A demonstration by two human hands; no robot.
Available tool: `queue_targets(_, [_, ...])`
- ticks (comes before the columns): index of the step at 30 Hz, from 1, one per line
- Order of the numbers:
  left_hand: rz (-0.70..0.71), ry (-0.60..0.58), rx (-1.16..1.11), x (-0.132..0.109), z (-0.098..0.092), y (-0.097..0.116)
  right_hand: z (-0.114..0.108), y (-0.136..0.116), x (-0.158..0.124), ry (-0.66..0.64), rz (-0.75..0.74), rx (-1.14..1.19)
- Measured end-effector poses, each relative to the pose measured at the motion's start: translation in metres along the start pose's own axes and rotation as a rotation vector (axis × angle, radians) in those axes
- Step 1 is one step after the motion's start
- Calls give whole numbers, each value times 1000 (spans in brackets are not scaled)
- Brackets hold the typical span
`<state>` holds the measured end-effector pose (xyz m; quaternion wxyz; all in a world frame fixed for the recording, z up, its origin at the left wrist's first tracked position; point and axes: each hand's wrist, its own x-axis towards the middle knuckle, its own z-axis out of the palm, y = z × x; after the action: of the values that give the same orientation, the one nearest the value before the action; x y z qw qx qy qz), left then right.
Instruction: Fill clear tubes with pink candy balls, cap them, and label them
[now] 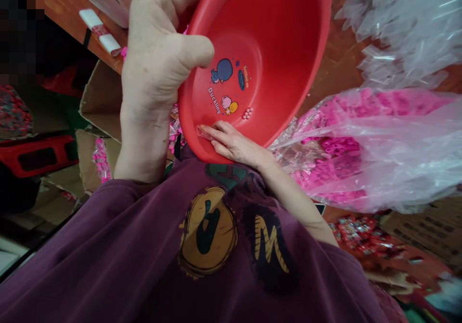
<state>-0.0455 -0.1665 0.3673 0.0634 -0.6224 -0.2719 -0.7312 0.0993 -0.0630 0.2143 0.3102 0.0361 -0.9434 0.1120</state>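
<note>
A red plastic basin (pixel 288 39) is tilted up in front of me, with duckling pictures and lettering on its inside bottom. My left hand (pixel 155 48) grips its left rim, thumb over the inside and fingers hidden behind. My right hand (pixel 238 145) reaches over the near rim into the basin. Its fingertips hold a small clear plastic bag (pixel 204 133) against the inner wall; the bag's far part is hard to make out. A small cluster of pale pink beads (pixel 247 113) lies in the basin, just beyond my right fingers.
On the right, a large clear bag of bright pink pieces (pixel 339 145) lies below a heap of clear plastic bags (pixel 407 19). Red wrapped items (pixel 364 236) are at lower right. Cardboard boxes (pixel 103 101) and a red crate (pixel 39 157) stand at left.
</note>
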Motion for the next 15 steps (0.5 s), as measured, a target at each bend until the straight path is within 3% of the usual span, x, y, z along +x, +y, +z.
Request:
queue_targets(1, [-10,-22,14,5,0,-2,-2,-1,-2,-33,14,-47])
queue_targets(6, [1,-408,40,23,-5,-7,-14,1,-15,-204,31,-190])
queue_targets(10, [-60,-348,-47,24,-4,-6,-22,4,-22,-283,51,-166])
queue_targets(15, [-56,-342,-28,21,1,1,-12,0,-20,-76,117,-32])
